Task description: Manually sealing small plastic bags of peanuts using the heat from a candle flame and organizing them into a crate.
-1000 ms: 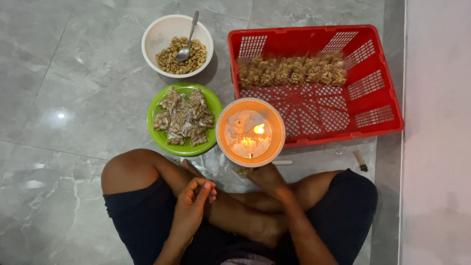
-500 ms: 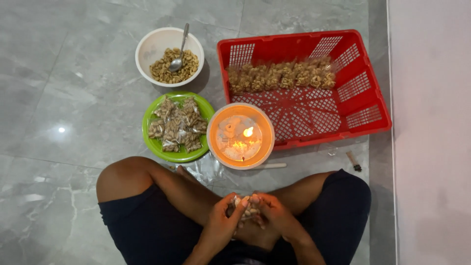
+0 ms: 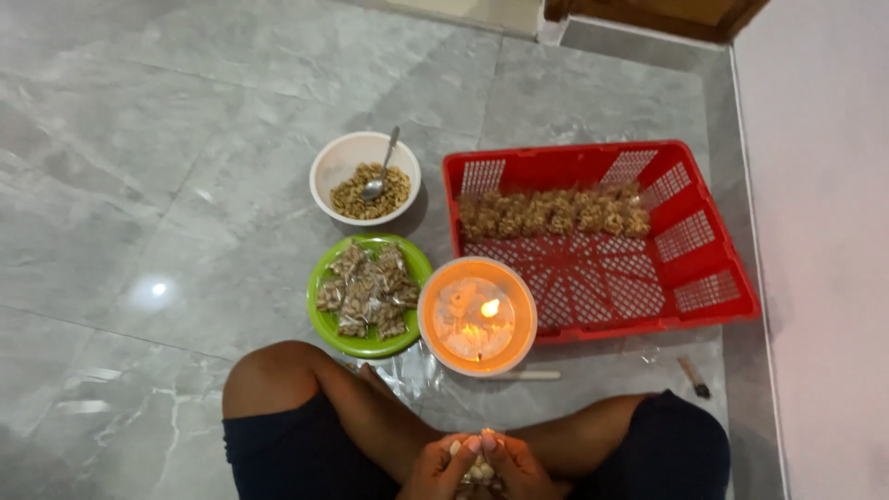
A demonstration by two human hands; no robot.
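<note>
Both hands meet in the lap at near edge: left hand [image 3: 443,468] and right hand [image 3: 517,468] pressed together, pinching a small clear packet of nuts [image 3: 478,469], just near the lit candle bowl [image 3: 477,316], presumably kept close for its flame.

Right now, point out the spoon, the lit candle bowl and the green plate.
spoon [image 3: 381,174], head view, on the middle of its handle.
lit candle bowl [image 3: 435,341], head view, on its orange rim at the left.
green plate [image 3: 363,347], head view, on its bare front rim.
</note>
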